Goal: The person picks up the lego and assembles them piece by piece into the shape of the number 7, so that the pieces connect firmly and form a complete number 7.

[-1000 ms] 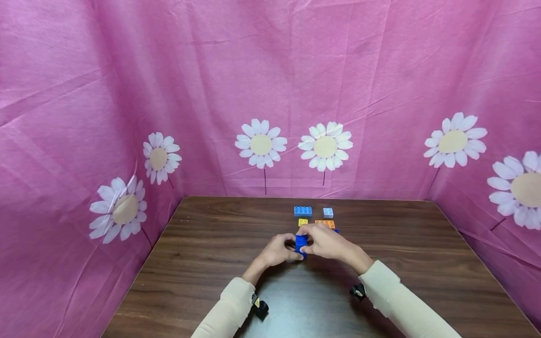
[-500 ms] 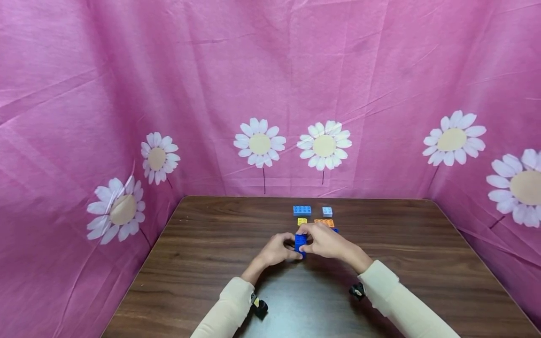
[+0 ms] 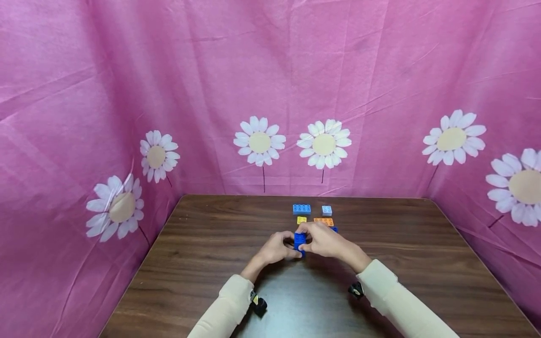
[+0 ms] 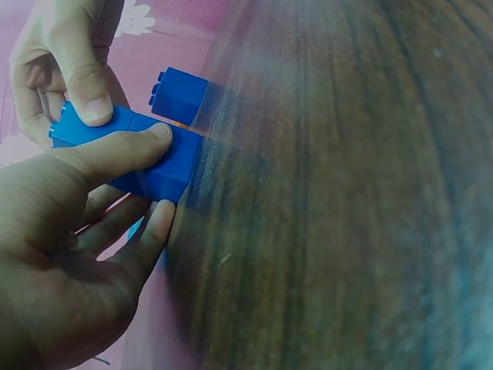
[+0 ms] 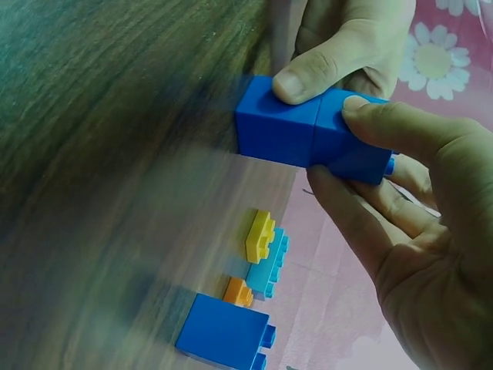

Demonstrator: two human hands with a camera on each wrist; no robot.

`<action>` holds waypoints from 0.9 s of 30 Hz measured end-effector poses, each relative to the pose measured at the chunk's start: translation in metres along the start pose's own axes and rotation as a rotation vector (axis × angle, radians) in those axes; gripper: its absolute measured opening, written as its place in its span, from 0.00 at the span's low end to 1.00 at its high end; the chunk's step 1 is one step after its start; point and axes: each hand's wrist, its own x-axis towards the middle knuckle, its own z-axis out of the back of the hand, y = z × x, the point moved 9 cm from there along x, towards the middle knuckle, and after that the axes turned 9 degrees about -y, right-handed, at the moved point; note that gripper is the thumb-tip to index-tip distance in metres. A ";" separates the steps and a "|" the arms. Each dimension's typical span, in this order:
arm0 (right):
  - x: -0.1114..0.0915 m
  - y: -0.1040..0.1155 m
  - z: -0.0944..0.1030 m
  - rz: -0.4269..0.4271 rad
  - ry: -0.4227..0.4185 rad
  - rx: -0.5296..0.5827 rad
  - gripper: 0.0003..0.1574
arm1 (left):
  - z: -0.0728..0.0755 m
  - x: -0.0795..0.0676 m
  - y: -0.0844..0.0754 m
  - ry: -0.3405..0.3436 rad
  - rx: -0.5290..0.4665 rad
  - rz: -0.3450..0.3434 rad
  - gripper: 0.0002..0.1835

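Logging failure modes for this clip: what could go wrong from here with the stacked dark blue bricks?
1. Bad seating: the right hand pinches the upper dark blue brick while the left hand grips the lower dark blue brick; uneven pressure might tilt or loosen the joint.
2. A knock: the third dark blue brick and the orange brick sit just beyond the right hand, so a stray sweep could shift them.

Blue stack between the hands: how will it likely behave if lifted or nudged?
The blue stack should probably lift as one piece: its halves meet with no visible gap. It seems stiff, its faces flat where gripped. Nudged, it looks likelier to tip than roll, being flat-sided and taller than wide.
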 end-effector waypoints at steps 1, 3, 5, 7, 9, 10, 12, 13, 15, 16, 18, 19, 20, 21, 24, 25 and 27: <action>0.000 0.000 0.000 0.001 -0.001 -0.002 0.16 | 0.000 0.000 0.000 0.000 0.002 0.003 0.16; -0.001 0.001 0.000 0.000 -0.004 -0.005 0.16 | -0.001 0.000 0.000 0.002 -0.003 0.008 0.16; -0.002 0.001 0.000 -0.005 -0.008 -0.002 0.16 | -0.001 0.000 0.000 0.003 -0.002 0.008 0.16; -0.002 0.002 0.001 -0.003 -0.016 0.000 0.16 | -0.001 0.000 -0.001 0.002 -0.009 0.005 0.17; -0.002 0.002 0.001 -0.008 -0.017 0.005 0.16 | 0.000 0.000 -0.001 0.000 -0.015 0.007 0.17; -0.001 0.002 0.001 -0.008 -0.016 0.004 0.16 | 0.000 0.000 -0.001 -0.002 -0.013 0.008 0.17; -0.001 0.002 0.000 -0.008 -0.014 0.000 0.16 | 0.000 0.000 -0.001 -0.006 -0.017 0.012 0.17; -0.001 0.003 0.000 -0.007 -0.013 -0.005 0.16 | 0.001 0.000 -0.001 -0.007 -0.018 0.013 0.17; -0.001 0.003 0.001 -0.005 -0.014 -0.021 0.17 | 0.000 0.000 -0.002 -0.008 -0.020 0.014 0.17; -0.001 0.004 0.002 -0.005 -0.017 -0.031 0.17 | 0.000 0.000 -0.003 -0.008 -0.021 0.012 0.17; 0.000 0.005 0.003 -0.003 -0.022 -0.050 0.17 | 0.000 0.000 -0.004 -0.008 -0.026 0.010 0.17; 0.000 0.005 0.004 -0.005 -0.025 -0.058 0.17 | 0.001 0.000 -0.005 -0.008 -0.028 0.010 0.17; 0.000 0.006 0.004 -0.008 -0.028 -0.063 0.17 | 0.001 0.000 -0.005 -0.006 -0.030 0.009 0.17; 0.000 0.006 0.005 -0.010 -0.030 -0.068 0.17 | 0.001 0.000 -0.005 -0.006 -0.026 0.010 0.17; -0.001 0.006 0.003 -0.019 -0.025 -0.064 0.16 | 0.002 -0.001 -0.004 -0.003 -0.013 0.018 0.18; -0.001 0.006 0.002 -0.026 -0.024 -0.060 0.16 | 0.002 -0.002 -0.004 -0.001 -0.006 0.020 0.18; -0.002 0.005 0.000 -0.041 -0.021 -0.052 0.16 | 0.001 -0.003 -0.003 0.005 0.006 0.023 0.19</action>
